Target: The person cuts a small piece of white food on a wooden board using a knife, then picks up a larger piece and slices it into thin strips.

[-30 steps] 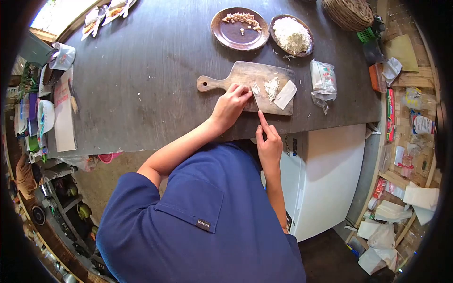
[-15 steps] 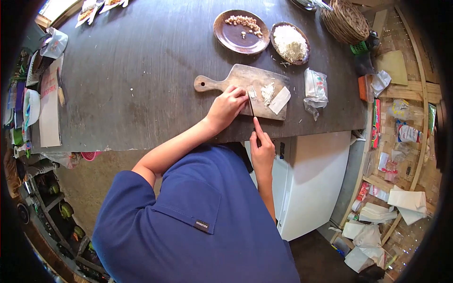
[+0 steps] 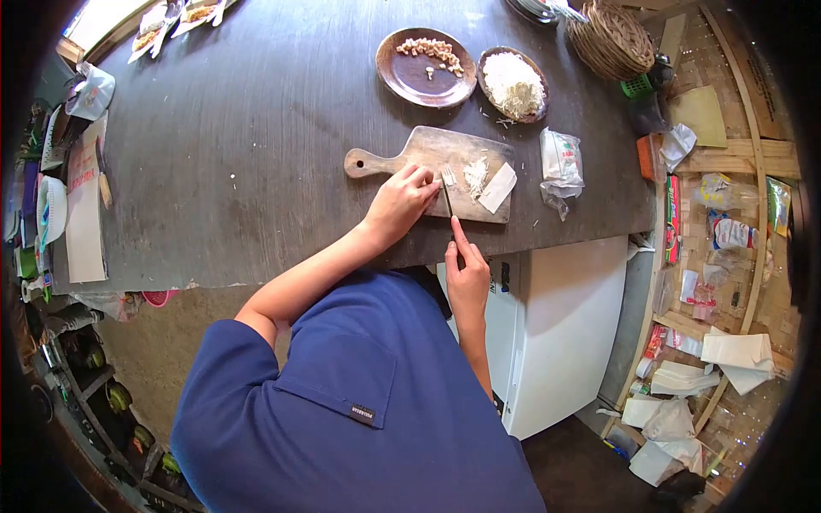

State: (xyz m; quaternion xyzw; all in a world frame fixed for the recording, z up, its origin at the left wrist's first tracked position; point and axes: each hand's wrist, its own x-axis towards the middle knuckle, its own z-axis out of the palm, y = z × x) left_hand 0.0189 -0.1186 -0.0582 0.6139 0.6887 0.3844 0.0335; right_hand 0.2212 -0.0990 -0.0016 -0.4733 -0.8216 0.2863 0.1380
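Observation:
A wooden cutting board (image 3: 393,168) lies near the table's front edge. On its left part my left hand (image 3: 400,202) has its fingers pressed together at a small pale piece, too small to name. My right hand (image 3: 468,269) grips a knife (image 3: 446,200), index finger stretched along it, its blade beside my left fingertips. Thin white strips (image 3: 449,175) lie just right of the blade, with a pile of white shreds (image 3: 475,177) and a flat white piece (image 3: 498,188) farther right. Behind the board stand a brown plate (image 3: 410,77) of small chunks and a bowl (image 3: 540,107) heaped with white shreds.
A plastic-wrapped packet (image 3: 562,161) lies right of the board. A wicker basket (image 3: 611,43) stands at the back right, and a white cabinet (image 3: 564,333) below the table edge. Cardboard (image 3: 85,214) lies at the table's left side.
The view has shifted slightly, so the table things appear a little lower and farther left. Both hands remain at the board, with the knife still in my right hand.

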